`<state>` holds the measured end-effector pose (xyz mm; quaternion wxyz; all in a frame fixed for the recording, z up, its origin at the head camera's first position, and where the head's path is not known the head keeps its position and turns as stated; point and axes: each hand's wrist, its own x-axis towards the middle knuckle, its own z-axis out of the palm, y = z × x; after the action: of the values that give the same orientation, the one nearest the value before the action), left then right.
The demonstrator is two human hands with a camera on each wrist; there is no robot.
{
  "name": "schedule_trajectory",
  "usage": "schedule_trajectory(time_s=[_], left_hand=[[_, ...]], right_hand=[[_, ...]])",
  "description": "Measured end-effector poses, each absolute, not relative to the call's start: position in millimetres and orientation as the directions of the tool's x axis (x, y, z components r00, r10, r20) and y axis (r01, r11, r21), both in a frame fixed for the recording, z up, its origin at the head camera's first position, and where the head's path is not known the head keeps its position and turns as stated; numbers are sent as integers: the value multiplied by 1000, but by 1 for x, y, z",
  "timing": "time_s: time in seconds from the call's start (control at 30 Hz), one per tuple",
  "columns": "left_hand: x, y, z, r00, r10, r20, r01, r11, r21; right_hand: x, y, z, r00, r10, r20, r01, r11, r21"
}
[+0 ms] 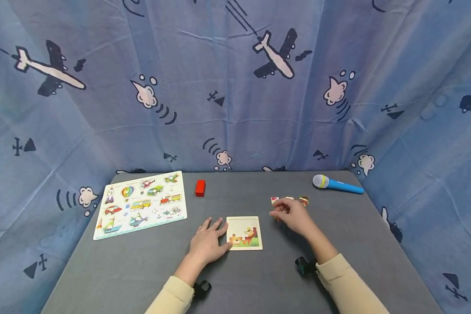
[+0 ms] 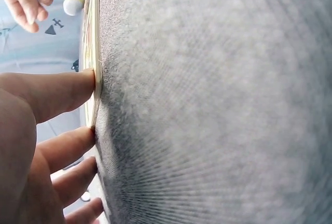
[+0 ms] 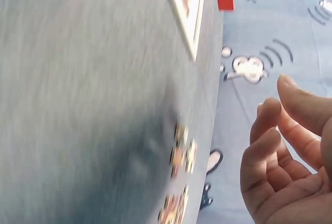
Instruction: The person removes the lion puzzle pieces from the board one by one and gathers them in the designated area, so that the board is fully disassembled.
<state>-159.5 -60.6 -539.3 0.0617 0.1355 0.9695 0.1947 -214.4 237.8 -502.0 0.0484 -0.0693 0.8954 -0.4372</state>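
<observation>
My left hand (image 1: 207, 244) rests spread at the left side of a small square puzzle board (image 1: 244, 220). In the left wrist view its thumb touches the board's edge (image 2: 97, 53), and the other fingertips are down on the table. Animal pictures fill the lower part of the board, with a plain area above them. My right hand (image 1: 292, 216) hovers to the right, fingers loosely bent, with nothing visible between them. Beneath and beyond it lie several small puzzle pieces (image 1: 304, 200), partly hidden by the hand; they also show in the right wrist view as blurred pieces (image 3: 176, 156).
A large picture board (image 1: 141, 205) with vehicles lies at the left. Behind the puzzle board is a red block (image 1: 200, 188). A blue toy microphone (image 1: 339, 185) lies at the back right of the grey table (image 1: 259, 283). Patterned blue cloth (image 1: 220, 87) hangs behind.
</observation>
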Motion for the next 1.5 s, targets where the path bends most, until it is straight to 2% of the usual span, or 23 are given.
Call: schedule_trajectory(time_s=[0.57,0.97,1.17,1.3,1.5], left_hand=[[-160,-60,-541,-958,273,-85,219,891,399],[-160,-61,-540,-958,276,-74,226,891,393],[-160,-61,-538,-958,279,-71,230,890,393],[-160,-61,-538,-958,279,-71,231,891,390],[-161,-61,-538,-958,278,-75,229,893,389]], right_hand=[[-194,187,-523,-960,-271,-73,-107,595,-797],[-199,177,-533,-931,-356,-79,-210,702,-681],[-200,173,-533,-939,-331,-95,-191,732,-654],[-199,171,-533,-948,-297,-112,-147,724,-674],[-199,171,-533,-953,-286,-98,-145,716,-683]])
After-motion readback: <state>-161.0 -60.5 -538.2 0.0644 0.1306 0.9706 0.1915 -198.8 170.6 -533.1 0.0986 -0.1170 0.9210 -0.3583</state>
